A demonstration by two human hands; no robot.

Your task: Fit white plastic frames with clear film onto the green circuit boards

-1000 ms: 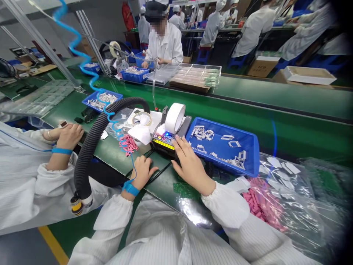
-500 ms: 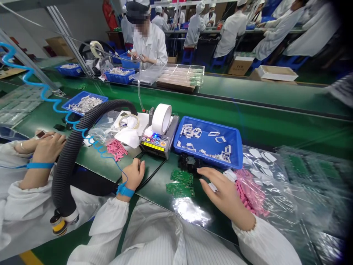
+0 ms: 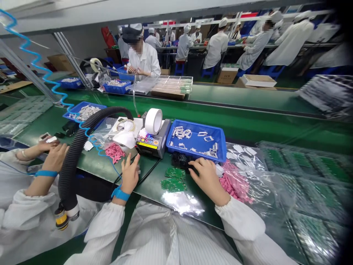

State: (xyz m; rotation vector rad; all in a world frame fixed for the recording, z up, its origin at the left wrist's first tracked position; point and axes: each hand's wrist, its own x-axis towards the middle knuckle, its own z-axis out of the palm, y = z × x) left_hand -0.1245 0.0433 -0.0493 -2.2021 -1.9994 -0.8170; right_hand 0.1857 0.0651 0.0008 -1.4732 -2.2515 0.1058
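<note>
Right hand (image 3: 208, 180), fingers curled and any held item hidden, has closed in on the black components (image 3: 179, 161) at lower centre; left hand (image 3: 129, 175) stands open.

We inspected the green worktop (image 3: 248, 127) and found a tape dispenser (image 3: 150, 145) standing just beside a blue plastic tray (image 3: 196, 124) of white frame-shaped parts. Loose pink pieces (image 3: 115, 152) lie left of the dispenser. Two green circuit boards (image 3: 173, 185) lie flat near black components (image 3: 179, 160), which sit against the tray's front edge. A clear plastic bag (image 3: 248, 184) holding pink and white pieces lies right of the tray.
</note>
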